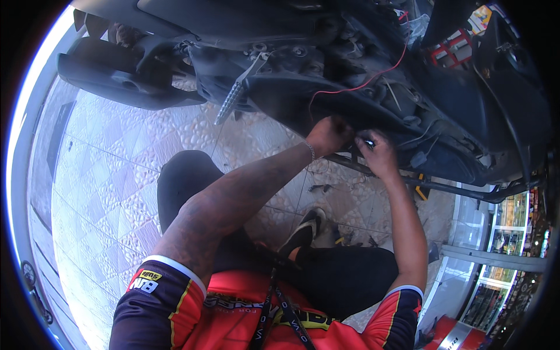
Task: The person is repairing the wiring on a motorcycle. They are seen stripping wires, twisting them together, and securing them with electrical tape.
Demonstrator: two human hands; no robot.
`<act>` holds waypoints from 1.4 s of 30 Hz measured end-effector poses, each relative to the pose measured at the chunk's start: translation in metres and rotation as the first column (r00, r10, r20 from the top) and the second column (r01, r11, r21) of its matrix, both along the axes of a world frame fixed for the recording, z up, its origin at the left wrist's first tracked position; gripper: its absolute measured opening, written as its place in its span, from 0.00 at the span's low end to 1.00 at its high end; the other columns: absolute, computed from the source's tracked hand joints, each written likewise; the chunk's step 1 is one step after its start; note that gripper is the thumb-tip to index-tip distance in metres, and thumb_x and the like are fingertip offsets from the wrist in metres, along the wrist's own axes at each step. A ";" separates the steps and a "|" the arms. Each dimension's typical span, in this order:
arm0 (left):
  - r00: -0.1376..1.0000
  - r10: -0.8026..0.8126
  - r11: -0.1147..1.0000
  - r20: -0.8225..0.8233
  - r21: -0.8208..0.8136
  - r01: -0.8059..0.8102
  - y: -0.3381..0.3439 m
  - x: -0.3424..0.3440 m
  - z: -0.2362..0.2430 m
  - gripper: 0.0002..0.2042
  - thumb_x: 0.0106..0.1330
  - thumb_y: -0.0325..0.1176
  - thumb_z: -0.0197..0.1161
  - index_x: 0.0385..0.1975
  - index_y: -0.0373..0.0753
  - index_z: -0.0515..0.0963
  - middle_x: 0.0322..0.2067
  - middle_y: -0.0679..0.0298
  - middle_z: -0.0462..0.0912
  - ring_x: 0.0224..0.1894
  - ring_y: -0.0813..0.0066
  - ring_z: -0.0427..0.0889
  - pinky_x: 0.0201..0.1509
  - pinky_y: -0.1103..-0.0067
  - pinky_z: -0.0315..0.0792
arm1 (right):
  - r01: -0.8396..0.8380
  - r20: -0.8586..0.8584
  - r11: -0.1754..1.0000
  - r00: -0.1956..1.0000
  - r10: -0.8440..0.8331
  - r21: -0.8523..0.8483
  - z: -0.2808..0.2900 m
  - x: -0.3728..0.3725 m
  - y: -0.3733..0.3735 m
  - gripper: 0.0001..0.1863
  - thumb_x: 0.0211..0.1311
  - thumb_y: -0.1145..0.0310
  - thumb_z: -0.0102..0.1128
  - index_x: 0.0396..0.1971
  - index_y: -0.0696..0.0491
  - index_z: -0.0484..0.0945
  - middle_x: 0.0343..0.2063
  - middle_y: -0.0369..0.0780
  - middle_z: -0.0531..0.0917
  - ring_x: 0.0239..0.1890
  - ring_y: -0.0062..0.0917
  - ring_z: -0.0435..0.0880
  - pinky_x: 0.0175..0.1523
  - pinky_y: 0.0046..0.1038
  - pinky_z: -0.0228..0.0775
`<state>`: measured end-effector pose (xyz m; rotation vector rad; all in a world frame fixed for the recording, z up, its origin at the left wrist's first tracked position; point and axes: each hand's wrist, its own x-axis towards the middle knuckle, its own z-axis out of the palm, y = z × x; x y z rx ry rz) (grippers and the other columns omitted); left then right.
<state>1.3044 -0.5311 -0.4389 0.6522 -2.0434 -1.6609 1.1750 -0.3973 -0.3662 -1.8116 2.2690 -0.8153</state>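
Both my hands work close together at the lower side of a dark scooter (280, 64) with parts of its body uncovered. My left hand (331, 135) is closed, its fingers curled in shadow against the dark lower panel (297, 102); what it grips is hidden. Just right of it, my right hand (379, 154) pinches thumb and finger together around something small and dark that I cannot make out. A thin red wire (373, 79) runs from the upper right down to just above my left hand. Thin grey wires (417, 139) hang right of my right hand.
A metal footrest (233, 96) sticks out from the scooter toward me. Below my hands runs a dark frame tube (455, 189). A yellow-and-black object (422, 188) and small dark bits (319, 188) lie on the tiled floor (116, 157). Glass display cases (501, 251) stand at right.
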 end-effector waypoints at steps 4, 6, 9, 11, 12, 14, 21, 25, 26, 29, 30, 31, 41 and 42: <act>1.000 -0.002 1.000 -0.003 0.012 0.002 -0.001 0.004 0.002 0.12 0.65 0.38 0.68 0.38 0.34 0.84 0.35 0.53 0.87 0.39 0.65 0.87 0.47 0.71 0.77 | -0.012 -0.038 1.000 0.999 0.012 0.004 -0.001 0.007 -0.001 0.09 0.61 0.69 0.68 0.37 0.58 0.83 0.36 0.47 0.86 0.40 0.41 0.86 0.45 0.35 0.77; 0.999 0.007 1.000 0.032 0.004 -0.007 0.000 0.005 0.005 0.13 0.64 0.39 0.68 0.38 0.34 0.84 0.35 0.52 0.87 0.39 0.64 0.87 0.48 0.71 0.77 | -0.014 -0.048 1.000 0.999 0.014 0.005 -0.003 0.008 -0.001 0.09 0.61 0.69 0.68 0.36 0.58 0.83 0.36 0.47 0.86 0.40 0.42 0.86 0.45 0.36 0.77; 0.999 -0.028 1.000 0.041 0.001 0.028 -0.001 0.008 0.009 0.13 0.65 0.39 0.68 0.38 0.34 0.84 0.34 0.51 0.87 0.39 0.62 0.87 0.48 0.71 0.77 | -0.008 -0.091 1.000 0.996 0.006 -0.018 -0.007 0.008 -0.002 0.08 0.62 0.69 0.67 0.36 0.58 0.82 0.35 0.47 0.85 0.40 0.44 0.85 0.45 0.38 0.76; 0.999 -0.023 1.000 0.039 -0.005 0.023 -0.001 0.008 0.011 0.13 0.65 0.39 0.67 0.38 0.34 0.84 0.34 0.51 0.87 0.39 0.63 0.87 0.47 0.71 0.77 | 0.002 -0.112 0.999 0.994 -0.006 -0.043 -0.010 0.007 -0.002 0.07 0.62 0.69 0.66 0.35 0.57 0.81 0.35 0.48 0.85 0.40 0.45 0.85 0.45 0.39 0.76; 0.999 -0.022 1.000 0.038 -0.008 0.022 -0.001 0.008 0.011 0.13 0.65 0.39 0.67 0.38 0.34 0.84 0.34 0.51 0.87 0.38 0.63 0.87 0.47 0.71 0.77 | 0.007 -0.115 0.998 0.993 -0.013 -0.055 -0.011 0.007 -0.002 0.07 0.62 0.69 0.66 0.35 0.57 0.81 0.34 0.48 0.85 0.40 0.45 0.85 0.45 0.39 0.76; 0.999 -0.019 1.000 0.032 -0.003 0.019 -0.001 0.006 0.011 0.13 0.65 0.39 0.67 0.38 0.34 0.84 0.33 0.51 0.87 0.38 0.63 0.87 0.47 0.71 0.77 | 0.018 -0.109 0.997 0.994 -0.025 -0.071 -0.014 0.006 -0.002 0.07 0.63 0.69 0.66 0.35 0.57 0.81 0.34 0.48 0.85 0.40 0.45 0.85 0.45 0.40 0.75; 0.999 0.033 0.998 -0.030 -0.047 -0.035 0.001 0.002 0.004 0.14 0.65 0.39 0.67 0.37 0.33 0.83 0.33 0.52 0.87 0.37 0.65 0.87 0.45 0.70 0.77 | 0.049 -0.077 0.995 0.995 -0.055 -0.085 -0.017 0.008 -0.001 0.08 0.64 0.68 0.65 0.35 0.57 0.81 0.36 0.47 0.84 0.42 0.45 0.84 0.47 0.39 0.75; 0.999 0.039 0.999 -0.030 -0.021 -0.039 0.001 0.004 0.004 0.13 0.65 0.39 0.67 0.38 0.33 0.84 0.34 0.51 0.87 0.37 0.64 0.87 0.45 0.70 0.77 | 0.032 -0.065 0.994 0.997 -0.039 -0.105 -0.017 0.010 -0.001 0.08 0.64 0.68 0.65 0.37 0.57 0.81 0.36 0.47 0.84 0.42 0.44 0.84 0.48 0.39 0.75; 0.999 0.033 0.999 -0.032 0.000 -0.033 0.002 0.005 0.005 0.13 0.65 0.39 0.67 0.38 0.33 0.84 0.34 0.51 0.87 0.37 0.63 0.88 0.45 0.70 0.78 | 0.059 -0.057 0.995 0.996 -0.064 -0.083 -0.018 0.011 -0.001 0.08 0.64 0.68 0.65 0.37 0.57 0.81 0.36 0.47 0.84 0.42 0.44 0.84 0.48 0.38 0.75; 0.999 0.041 0.999 -0.006 0.029 -0.041 -0.002 0.006 0.008 0.13 0.65 0.39 0.67 0.39 0.34 0.84 0.35 0.50 0.87 0.38 0.62 0.88 0.46 0.69 0.78 | 0.071 -0.042 0.995 0.996 -0.074 -0.074 -0.021 0.011 -0.003 0.09 0.65 0.68 0.65 0.39 0.57 0.82 0.37 0.46 0.85 0.42 0.43 0.85 0.49 0.37 0.75; 0.999 0.038 0.999 0.010 0.036 -0.038 -0.001 0.006 0.009 0.13 0.65 0.39 0.67 0.39 0.34 0.84 0.35 0.50 0.87 0.39 0.62 0.88 0.47 0.69 0.78 | 0.077 -0.029 0.995 0.996 -0.079 -0.068 -0.022 0.011 -0.003 0.09 0.65 0.67 0.65 0.39 0.57 0.82 0.37 0.46 0.85 0.43 0.42 0.85 0.49 0.36 0.75; 0.999 0.039 0.998 0.003 0.045 -0.039 0.000 0.006 0.009 0.13 0.65 0.39 0.67 0.39 0.34 0.84 0.36 0.50 0.87 0.39 0.61 0.88 0.47 0.69 0.78 | 0.093 -0.014 0.994 0.995 -0.094 -0.062 -0.023 0.011 -0.002 0.10 0.65 0.67 0.66 0.40 0.57 0.82 0.38 0.46 0.85 0.43 0.41 0.85 0.49 0.36 0.75; 0.999 0.034 0.999 0.009 0.013 -0.035 -0.004 0.007 0.002 0.14 0.63 0.40 0.67 0.38 0.33 0.83 0.36 0.48 0.87 0.42 0.56 0.88 0.49 0.68 0.79 | 0.133 0.016 0.991 0.991 -0.133 0.025 -0.026 0.013 -0.006 0.13 0.67 0.62 0.66 0.40 0.57 0.82 0.37 0.47 0.85 0.42 0.40 0.85 0.49 0.34 0.75; 0.999 0.035 0.999 0.016 -0.006 -0.035 -0.005 0.008 0.001 0.15 0.63 0.40 0.66 0.38 0.33 0.83 0.36 0.48 0.87 0.42 0.57 0.88 0.49 0.68 0.79 | 0.131 0.014 0.991 0.991 -0.131 0.030 -0.026 0.014 -0.007 0.14 0.67 0.61 0.66 0.40 0.58 0.82 0.37 0.47 0.85 0.42 0.40 0.85 0.49 0.35 0.75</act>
